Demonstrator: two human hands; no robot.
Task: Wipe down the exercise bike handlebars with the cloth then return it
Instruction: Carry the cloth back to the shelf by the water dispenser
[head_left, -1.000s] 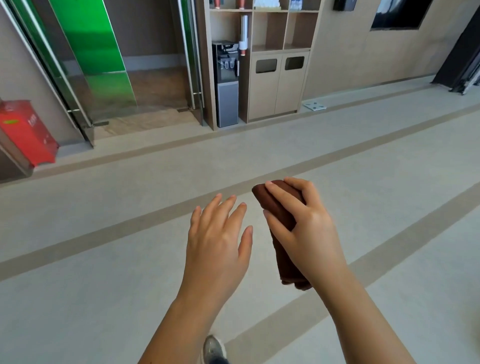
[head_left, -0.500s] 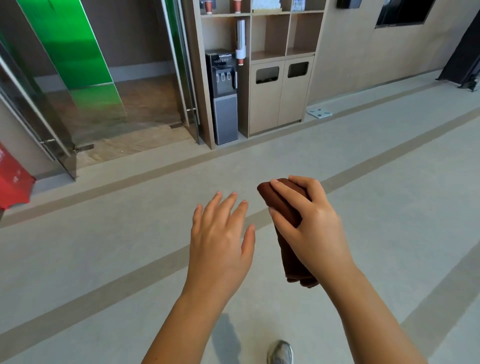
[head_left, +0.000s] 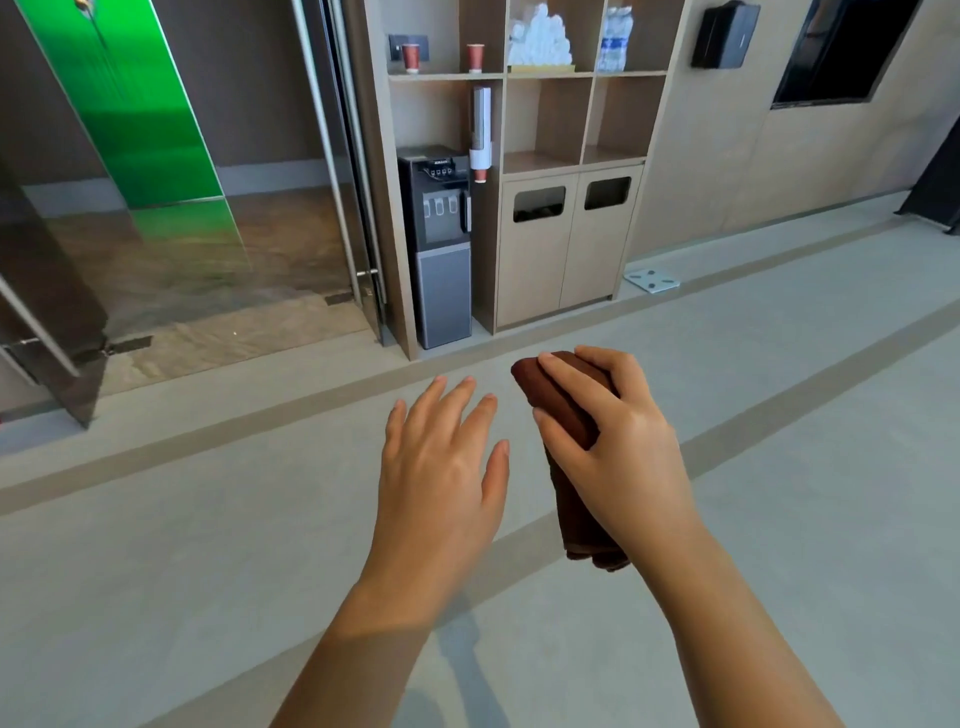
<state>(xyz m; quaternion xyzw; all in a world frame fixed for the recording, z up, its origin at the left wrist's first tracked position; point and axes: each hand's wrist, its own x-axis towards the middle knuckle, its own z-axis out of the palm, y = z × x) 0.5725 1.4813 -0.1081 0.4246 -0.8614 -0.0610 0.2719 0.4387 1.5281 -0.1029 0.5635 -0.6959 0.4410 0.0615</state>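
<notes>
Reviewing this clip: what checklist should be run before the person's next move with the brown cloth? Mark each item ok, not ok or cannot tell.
1. Firm grip on the cloth by the right hand: ok, fingers and thumb curl round it.
2. The left hand free: ok, fingers straight, holding nothing.
3. The handlebars in view: not ok, no bike visible.
4. Wiping done: cannot tell.
5. Return spot identified: cannot tell; a shelf unit stands ahead.

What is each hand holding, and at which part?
The right hand grips the rolled brown cloth around its upper half; the left hand holds nothing.
</notes>
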